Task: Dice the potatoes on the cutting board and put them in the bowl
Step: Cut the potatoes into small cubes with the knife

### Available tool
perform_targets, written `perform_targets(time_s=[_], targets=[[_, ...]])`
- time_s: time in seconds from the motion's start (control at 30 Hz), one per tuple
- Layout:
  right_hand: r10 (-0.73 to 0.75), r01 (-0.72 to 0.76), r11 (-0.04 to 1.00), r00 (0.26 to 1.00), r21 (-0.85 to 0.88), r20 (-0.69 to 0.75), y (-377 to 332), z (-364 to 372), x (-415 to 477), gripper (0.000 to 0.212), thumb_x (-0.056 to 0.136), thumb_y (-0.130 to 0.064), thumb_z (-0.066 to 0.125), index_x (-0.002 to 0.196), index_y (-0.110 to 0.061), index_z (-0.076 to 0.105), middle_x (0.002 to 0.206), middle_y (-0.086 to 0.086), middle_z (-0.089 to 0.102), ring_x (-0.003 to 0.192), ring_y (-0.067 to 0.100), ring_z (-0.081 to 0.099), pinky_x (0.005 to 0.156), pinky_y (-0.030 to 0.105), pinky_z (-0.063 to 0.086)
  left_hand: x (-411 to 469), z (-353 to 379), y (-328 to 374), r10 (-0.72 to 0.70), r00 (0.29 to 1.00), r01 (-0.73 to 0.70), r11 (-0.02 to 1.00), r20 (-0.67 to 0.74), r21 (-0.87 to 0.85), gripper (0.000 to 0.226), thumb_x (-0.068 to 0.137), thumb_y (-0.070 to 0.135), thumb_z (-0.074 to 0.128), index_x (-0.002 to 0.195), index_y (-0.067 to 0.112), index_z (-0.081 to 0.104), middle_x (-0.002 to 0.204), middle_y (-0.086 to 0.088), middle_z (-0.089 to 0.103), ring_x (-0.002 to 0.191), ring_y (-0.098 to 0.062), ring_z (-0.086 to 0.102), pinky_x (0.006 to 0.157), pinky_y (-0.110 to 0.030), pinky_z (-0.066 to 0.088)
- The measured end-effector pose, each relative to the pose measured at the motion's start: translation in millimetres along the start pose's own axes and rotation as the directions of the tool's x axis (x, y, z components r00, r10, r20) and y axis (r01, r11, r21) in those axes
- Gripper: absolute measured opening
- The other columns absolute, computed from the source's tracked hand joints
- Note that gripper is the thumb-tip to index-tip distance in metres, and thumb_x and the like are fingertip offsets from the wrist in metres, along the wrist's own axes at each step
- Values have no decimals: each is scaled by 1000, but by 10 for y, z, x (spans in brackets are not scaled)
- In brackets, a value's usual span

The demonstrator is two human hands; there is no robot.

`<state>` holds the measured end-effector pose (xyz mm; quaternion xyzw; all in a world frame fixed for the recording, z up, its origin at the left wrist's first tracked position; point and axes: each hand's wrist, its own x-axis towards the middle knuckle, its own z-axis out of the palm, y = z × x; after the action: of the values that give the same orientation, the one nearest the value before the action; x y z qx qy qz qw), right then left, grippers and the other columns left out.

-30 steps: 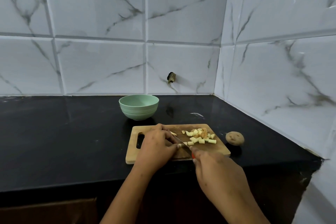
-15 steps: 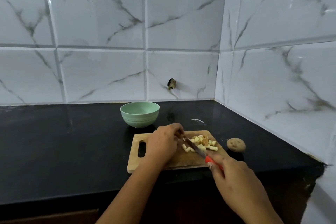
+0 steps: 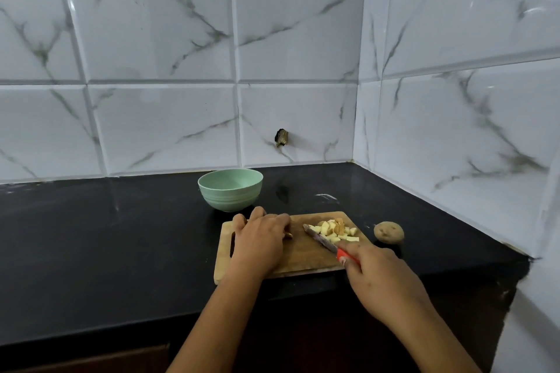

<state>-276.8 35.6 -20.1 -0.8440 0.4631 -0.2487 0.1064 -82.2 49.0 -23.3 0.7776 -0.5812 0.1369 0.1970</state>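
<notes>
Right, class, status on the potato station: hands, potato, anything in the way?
Left hand rests on cutting board. Right hand grips knife, blade against diced potato pile. Bowl shows no dice yet. Whole potato beside board, out of the way.

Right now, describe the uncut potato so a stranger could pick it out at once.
On the black counter, find the wooden cutting board near the front edge. The uncut potato sits on the counter just right of it. It alone is round and brown-skinned, unlike the pale diced potato on the board.
</notes>
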Motion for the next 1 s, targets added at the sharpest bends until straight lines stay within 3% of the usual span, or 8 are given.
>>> perform_targets(time_s=[0.13,0.3,0.4,0.47,0.6,0.77,1.0], targets=[[-8,8,998,1000,60,5,-34,22,-35,35,99,-40,39,133,-43,47,109,-10,56,73,3,52,53,17,36,-96,-87,32,51,998,-53,997,-31,-62,17,94,31,48,107,33,58,93,15,44,111,-6,40,95,-36,15],[-43,41,995,999,87,22,-120,-3,-46,35,99,-39,40,133,-42,48,110,-16,55,88,3,55,69,21,50,-140,-70,-66,-15,999,7,973,-36,-232,27,93,31,47,117,44,53,112,23,56,115,-1,37,105,-45,18],[-61,62,995,998,76,-10,-154,8,-69,37,100,-38,39,136,-42,46,118,-17,55,88,2,52,69,18,48,-170,-28,-181,-22,999,26,988,27,-153,37,90,21,40,113,43,58,123,29,50,116,-5,34,107,-51,19],[-73,74,995,997,62,-30,-173,18,-103,37,100,-38,38,137,-42,44,122,-16,54,85,0,49,69,16,46,-183,-11,-215,-33,999,37,991,34,-125,32,90,24,42,108,41,63,123,27,51,116,-8,34,106,-52,22],[-88,88,996,995,9,-40,-209,39,-191,36,100,-37,37,135,-42,45,110,-16,60,79,1,54,63,17,47,-193,27,-229,-33,999,28,989,-30,-147,21,88,30,51,100,38,67,113,23,59,108,-6,33,105,-49,27],[-124,121,992,989,-48,-75,-234,32,-222,40,100,-37,35,139,-44,38,101,-20,60,67,-1,46,52,12,34,-195,53,-274,-8,999,-2,979,-49,-203,15,84,41,59,94,39,70,105,30,61,98,1,29,105,-47,27],[-126,131,979,991,-156,38,-310,20,-183,47,101,-28,36,146,-39,28,106,-9,61,82,7,56,62,22,45,-195,65,-259,-12,997,-3,980,-76,-197,16,84,41,58,94,41,71,101,30,63,96,1,31,105,-44,26]])
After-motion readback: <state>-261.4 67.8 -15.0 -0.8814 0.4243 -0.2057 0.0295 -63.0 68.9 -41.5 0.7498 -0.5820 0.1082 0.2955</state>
